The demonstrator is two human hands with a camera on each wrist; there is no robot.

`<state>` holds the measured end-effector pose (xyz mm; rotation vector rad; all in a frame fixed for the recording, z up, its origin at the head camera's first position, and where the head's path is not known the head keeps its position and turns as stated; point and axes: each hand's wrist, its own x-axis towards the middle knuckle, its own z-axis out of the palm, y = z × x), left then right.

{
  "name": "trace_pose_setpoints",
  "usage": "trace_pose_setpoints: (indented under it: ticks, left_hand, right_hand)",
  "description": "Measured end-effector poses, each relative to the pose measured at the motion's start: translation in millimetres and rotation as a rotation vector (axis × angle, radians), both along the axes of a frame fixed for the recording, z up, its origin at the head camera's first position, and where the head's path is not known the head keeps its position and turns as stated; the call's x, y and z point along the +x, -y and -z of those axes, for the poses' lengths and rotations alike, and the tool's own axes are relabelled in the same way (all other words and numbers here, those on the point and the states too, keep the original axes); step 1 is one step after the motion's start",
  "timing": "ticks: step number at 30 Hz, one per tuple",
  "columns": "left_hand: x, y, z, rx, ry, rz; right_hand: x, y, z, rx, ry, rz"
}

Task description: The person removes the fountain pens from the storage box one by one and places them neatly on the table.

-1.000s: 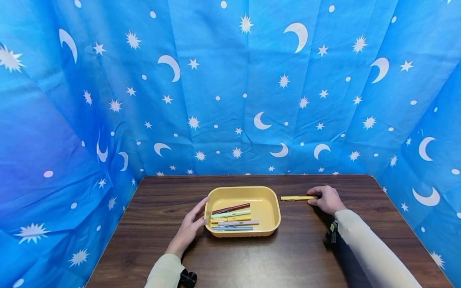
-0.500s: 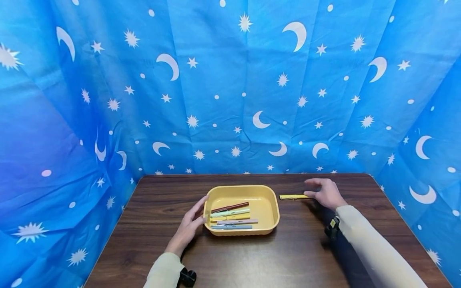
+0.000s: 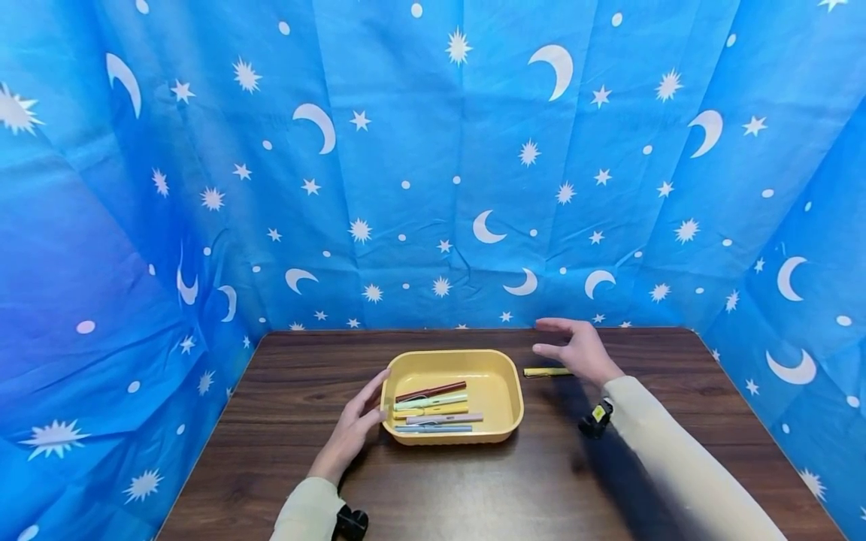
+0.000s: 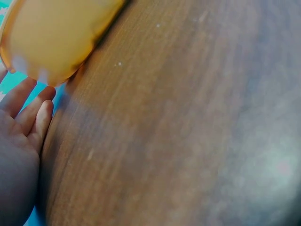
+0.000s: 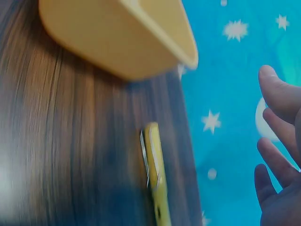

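Observation:
A yellow rectangular tray (image 3: 497, 430) stands on the table. In its left part lie several pens: a dark red pen (image 3: 443, 389), a mint green pen (image 3: 440, 400), a yellow pen (image 3: 449, 410), a pale pink pen (image 3: 467, 418) and a grey-blue pen (image 3: 440, 429). My left hand (image 3: 348, 432) rests its extended fingers against the tray's left end. Outside the tray, to its right, another yellow pen with a clip (image 5: 156, 165) lies on the wood. Above that pen hovers my right hand (image 3: 582, 349), thumb and fingers spread apart, holding nothing and hiding the pen's right end.
The dark wooden table (image 3: 473, 496) runs back to a blue curtain (image 3: 433, 150) printed with moons and stars. Curtain also hangs on the left and right sides. Each wrist carries a small black camera, such as the right wrist camera (image 3: 597, 419).
My right hand has let go of the yellow pen beside the tray, risen and moved left towards the tray. That pen stays on the table. My left hand keeps its place.

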<state>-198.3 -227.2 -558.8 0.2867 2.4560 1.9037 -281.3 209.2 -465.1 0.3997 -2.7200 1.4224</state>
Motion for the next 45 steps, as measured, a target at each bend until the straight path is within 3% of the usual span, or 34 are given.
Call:
trace_pose_setpoints:
  ticks: [10, 20, 32, 45]
  left_hand:
    - [0.6, 2.1, -0.3, 0.016, -0.003, 0.006]
    - [1.3, 2.3, 0.2, 0.021, -0.023, 0.001]
    - [0.9, 3.2, -1.4, 0.025, -0.010, -0.007]
    - [-0.3, 1.5, 1.3, 0.045, 0.001, 0.013]
  right_hand:
    - [3.6, 45.8, -25.9, -0.069, -0.002, -0.116]
    - [-0.2, 82.8, -35.1, -0.155, 0.044, -0.235]
    - [-9.9, 116.5, -36.8, -0.159, 0.075, -0.335]
    - [-15.4, 140.0, -18.6, -0.057, 0.128, -0.415]
